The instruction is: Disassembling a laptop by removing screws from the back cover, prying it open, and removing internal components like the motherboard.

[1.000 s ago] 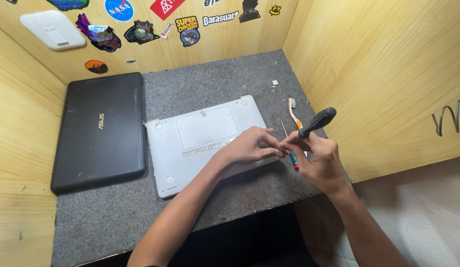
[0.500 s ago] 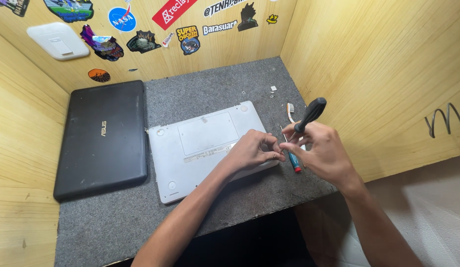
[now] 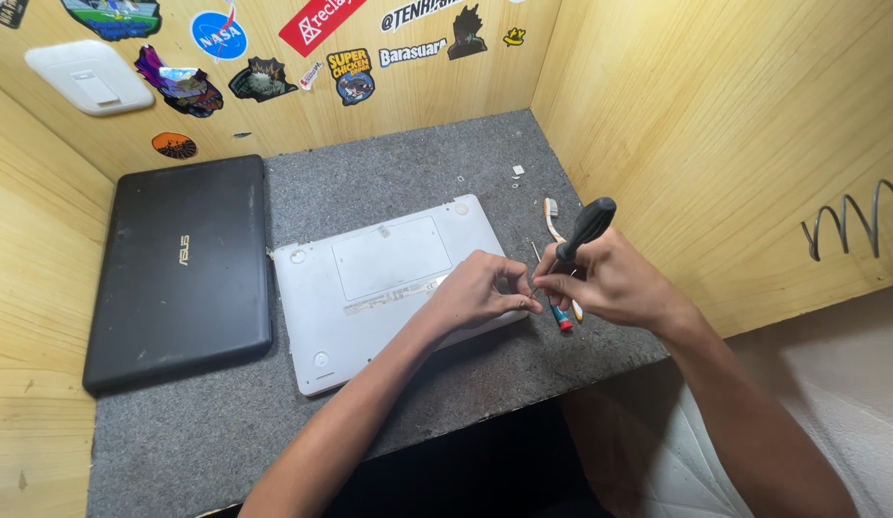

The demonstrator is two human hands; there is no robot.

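Two laptops lie on the grey felt mat [image 3: 408, 182] in front of me: a white one [image 3: 370, 278] turned bottom-up in the middle, and a black one [image 3: 178, 269] closed, lid up, just beside it on my left. My left hand [image 3: 475, 293] rests on the right end of the white laptop's base, fingers curled in with thumb and forefinger pinched together at the laptop's right edge; whether anything tiny sits between them I cannot tell, the spot is too small to make out. My right hand [image 3: 610, 283] is closed around a black-handled screwdriver [image 3: 581, 230], the handle sticking up and away from me, the shaft angled down toward my left fingertips, so the two hands nearly touch. Under my right hand, on the mat, lie a toothbrush [image 3: 552, 216] with a white head and orange handle and a small tool with a red and blue end [image 3: 562, 319], both partly hidden. A few small white bits [image 3: 517, 171] sit farther back on the mat. Wooden walls [image 3: 705, 125] close the mat in; the back one carries stickers [image 3: 351, 77] and a white plastic box [image 3: 87, 77].
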